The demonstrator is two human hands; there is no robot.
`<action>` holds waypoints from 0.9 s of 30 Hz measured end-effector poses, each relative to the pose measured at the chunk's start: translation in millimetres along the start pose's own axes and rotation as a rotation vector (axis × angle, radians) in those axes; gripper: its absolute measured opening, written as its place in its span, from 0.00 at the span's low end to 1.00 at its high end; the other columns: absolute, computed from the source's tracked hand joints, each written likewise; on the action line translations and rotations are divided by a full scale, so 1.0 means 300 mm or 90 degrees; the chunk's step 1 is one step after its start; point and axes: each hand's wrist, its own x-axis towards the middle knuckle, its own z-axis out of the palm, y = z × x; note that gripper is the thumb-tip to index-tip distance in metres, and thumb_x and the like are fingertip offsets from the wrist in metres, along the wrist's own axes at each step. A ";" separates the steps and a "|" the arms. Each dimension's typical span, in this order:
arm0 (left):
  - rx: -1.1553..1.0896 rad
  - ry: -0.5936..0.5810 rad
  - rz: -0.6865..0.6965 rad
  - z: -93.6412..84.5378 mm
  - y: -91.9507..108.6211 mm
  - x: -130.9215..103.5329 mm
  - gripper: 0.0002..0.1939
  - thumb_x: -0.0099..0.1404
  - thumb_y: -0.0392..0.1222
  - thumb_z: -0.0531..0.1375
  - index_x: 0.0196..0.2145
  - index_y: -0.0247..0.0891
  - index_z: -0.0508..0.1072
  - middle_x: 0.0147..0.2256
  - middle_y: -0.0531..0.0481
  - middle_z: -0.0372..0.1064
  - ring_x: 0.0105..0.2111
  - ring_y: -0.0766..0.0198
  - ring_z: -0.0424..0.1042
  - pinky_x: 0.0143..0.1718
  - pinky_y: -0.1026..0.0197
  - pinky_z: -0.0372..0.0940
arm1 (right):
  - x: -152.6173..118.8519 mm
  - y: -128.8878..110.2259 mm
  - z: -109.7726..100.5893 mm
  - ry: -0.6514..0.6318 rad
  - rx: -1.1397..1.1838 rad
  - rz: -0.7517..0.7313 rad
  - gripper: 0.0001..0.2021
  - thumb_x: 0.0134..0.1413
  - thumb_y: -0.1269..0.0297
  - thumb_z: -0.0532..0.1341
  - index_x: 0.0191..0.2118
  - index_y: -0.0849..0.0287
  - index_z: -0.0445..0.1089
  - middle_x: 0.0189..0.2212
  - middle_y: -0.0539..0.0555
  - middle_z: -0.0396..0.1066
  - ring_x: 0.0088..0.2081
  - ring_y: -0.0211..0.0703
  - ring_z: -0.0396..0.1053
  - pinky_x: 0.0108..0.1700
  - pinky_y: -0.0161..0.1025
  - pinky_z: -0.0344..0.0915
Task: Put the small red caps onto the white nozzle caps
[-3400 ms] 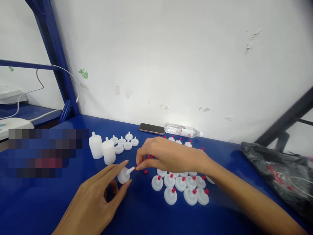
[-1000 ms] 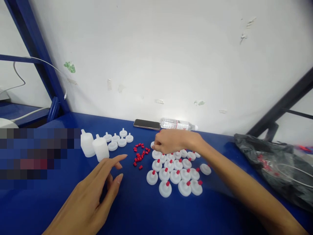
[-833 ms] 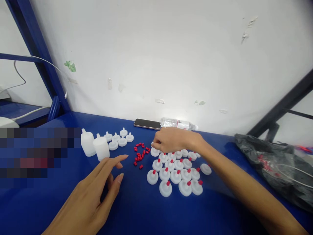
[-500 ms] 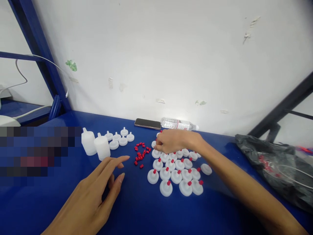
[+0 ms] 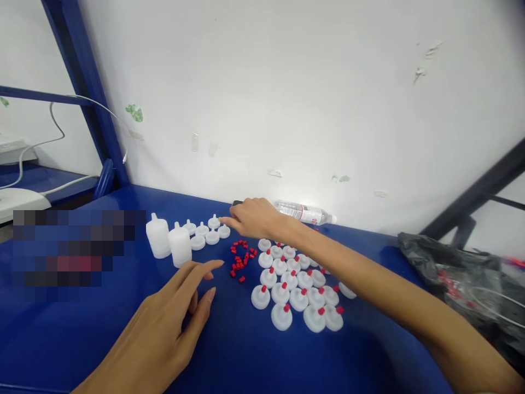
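White lids (image 5: 212, 237): six of them, nozzles up and uncapped, huddled on the left of the blue table (image 5: 229, 350) – these look like the ones left to do.
Capped lids (image 5: 280, 295): a big crowd on the right, most of them showing a red tip, so the greater share looks done; the forearm hides part of the back rows, so there's no full count.
Loose red caps (image 5: 239, 265): scattered between the two groups, clearly more of them than bare lids.
Right hand (image 5: 256, 216): out over the back of the table, one digit stretched to the rearmost bare lid, the others bent and partly hidden – nothing seen in its grasp, and whether it touches that nozzle I can't tell.
Left hand (image 5: 164, 323): low in front, thumb and forefinger well apart, holding nothing, just short of the loose caps.
Tall white bottles (image 5: 179, 247): two, upright beside the bare lids, nozzles without red.
Along the wall: a clear bottle (image 5: 305, 212) on its side, a dark phone (image 5: 237, 203) peeking past the right hand.
Far right: a black plastic bag (image 5: 492, 293) with red bits inside.
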 end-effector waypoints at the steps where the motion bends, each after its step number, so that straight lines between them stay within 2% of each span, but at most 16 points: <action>1: 0.000 0.003 0.003 0.001 -0.002 0.001 0.20 0.80 0.51 0.51 0.66 0.54 0.63 0.41 0.58 0.75 0.22 0.73 0.71 0.26 0.69 0.68 | 0.025 -0.011 0.009 -0.004 -0.008 -0.009 0.27 0.76 0.45 0.49 0.41 0.60 0.77 0.39 0.63 0.80 0.41 0.55 0.77 0.39 0.43 0.62; 4: -0.007 0.005 0.013 -0.001 -0.003 0.002 0.20 0.80 0.50 0.50 0.66 0.54 0.64 0.42 0.57 0.75 0.26 0.72 0.75 0.29 0.69 0.69 | 0.064 -0.033 0.024 -0.010 -0.022 -0.030 0.19 0.74 0.54 0.54 0.43 0.61 0.78 0.42 0.64 0.81 0.43 0.56 0.78 0.39 0.43 0.62; 7: -0.012 0.009 0.014 -0.005 0.000 -0.001 0.19 0.80 0.50 0.50 0.65 0.53 0.64 0.42 0.57 0.75 0.25 0.72 0.74 0.28 0.69 0.69 | 0.042 -0.038 0.006 -0.001 -0.023 -0.036 0.15 0.72 0.62 0.54 0.40 0.61 0.78 0.40 0.63 0.81 0.40 0.53 0.77 0.36 0.42 0.59; 9: -0.019 0.014 0.000 -0.006 0.001 -0.002 0.20 0.79 0.50 0.50 0.66 0.53 0.63 0.38 0.58 0.74 0.20 0.72 0.70 0.24 0.68 0.67 | -0.008 -0.042 -0.030 0.019 -0.014 -0.032 0.15 0.71 0.64 0.54 0.38 0.60 0.76 0.36 0.61 0.80 0.35 0.48 0.74 0.33 0.41 0.55; 12: -0.045 0.044 -0.029 -0.003 0.001 -0.002 0.25 0.78 0.53 0.52 0.69 0.52 0.59 0.30 0.62 0.69 0.14 0.72 0.62 0.19 0.68 0.65 | -0.125 -0.073 -0.100 0.050 0.025 -0.044 0.18 0.75 0.60 0.51 0.35 0.57 0.73 0.28 0.53 0.76 0.26 0.39 0.65 0.30 0.41 0.49; 14: -0.054 0.086 -0.025 -0.002 0.001 -0.001 0.29 0.77 0.56 0.55 0.71 0.51 0.57 0.32 0.61 0.72 0.13 0.73 0.61 0.19 0.68 0.66 | -0.213 -0.112 -0.139 0.078 0.116 -0.086 0.19 0.75 0.58 0.53 0.31 0.57 0.69 0.22 0.47 0.70 0.22 0.35 0.57 0.29 0.40 0.46; 17: -0.054 0.138 0.027 -0.005 0.008 -0.001 0.24 0.75 0.54 0.59 0.66 0.51 0.67 0.37 0.58 0.77 0.15 0.75 0.63 0.21 0.70 0.66 | -0.312 -0.167 -0.166 0.089 0.254 -0.158 0.15 0.73 0.62 0.57 0.32 0.57 0.70 0.22 0.44 0.67 0.23 0.34 0.56 0.30 0.39 0.47; 20: -0.043 0.192 0.066 -0.015 0.018 -0.002 0.17 0.75 0.49 0.59 0.58 0.50 0.74 0.32 0.60 0.76 0.16 0.76 0.63 0.20 0.73 0.63 | -0.336 -0.170 -0.164 0.082 0.314 -0.182 0.16 0.76 0.59 0.57 0.33 0.56 0.70 0.23 0.43 0.68 0.24 0.33 0.58 0.31 0.37 0.48; 22: -0.034 0.214 0.060 -0.019 0.020 -0.001 0.16 0.75 0.48 0.59 0.57 0.49 0.75 0.32 0.59 0.78 0.16 0.76 0.63 0.20 0.73 0.63 | -0.314 -0.135 -0.152 0.090 0.298 -0.138 0.23 0.78 0.53 0.54 0.29 0.57 0.69 0.21 0.44 0.66 0.23 0.33 0.56 0.30 0.38 0.47; 24: -0.027 0.209 0.046 -0.017 0.014 0.002 0.17 0.74 0.49 0.59 0.58 0.48 0.75 0.37 0.57 0.82 0.16 0.75 0.63 0.20 0.72 0.64 | -0.279 -0.083 -0.131 0.073 0.225 -0.054 0.26 0.78 0.50 0.53 0.28 0.58 0.70 0.21 0.46 0.68 0.23 0.34 0.57 0.30 0.40 0.47; 27: -0.009 0.191 0.037 -0.005 -0.005 0.007 0.19 0.74 0.49 0.58 0.59 0.45 0.76 0.43 0.54 0.84 0.16 0.75 0.64 0.21 0.70 0.67 | -0.232 -0.005 -0.082 -0.002 0.125 0.057 0.17 0.73 0.56 0.61 0.33 0.58 0.78 0.26 0.51 0.74 0.27 0.38 0.65 0.31 0.40 0.50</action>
